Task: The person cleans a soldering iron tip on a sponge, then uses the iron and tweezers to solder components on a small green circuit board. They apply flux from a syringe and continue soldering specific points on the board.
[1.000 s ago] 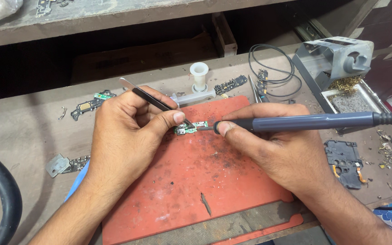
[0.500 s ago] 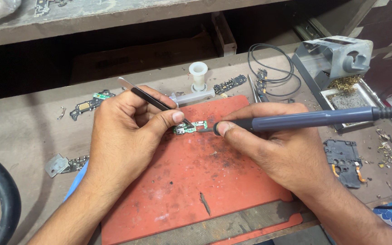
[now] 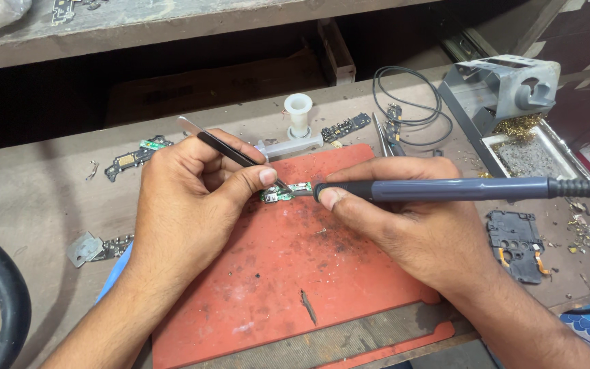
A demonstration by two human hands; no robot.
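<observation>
Your left hand (image 3: pixel 186 205) pinches slim black metal tweezers (image 3: pixel 230 152), tips pinning the small green circuit board (image 3: pixel 286 192) at the 12 o'clock edge of the scuffed red silicone mat (image 3: pixel 288 273). Your right hand (image 3: pixel 418 225) grips the grey pen-shaped soldering iron (image 3: pixel 438 189), tip touching the board's 3 o'clock end. Board looks light, thin, stiff, likely fragile: hold by bare edges; clear plastic syringe (image 3: pixel 288 145) lies just beyond.
</observation>
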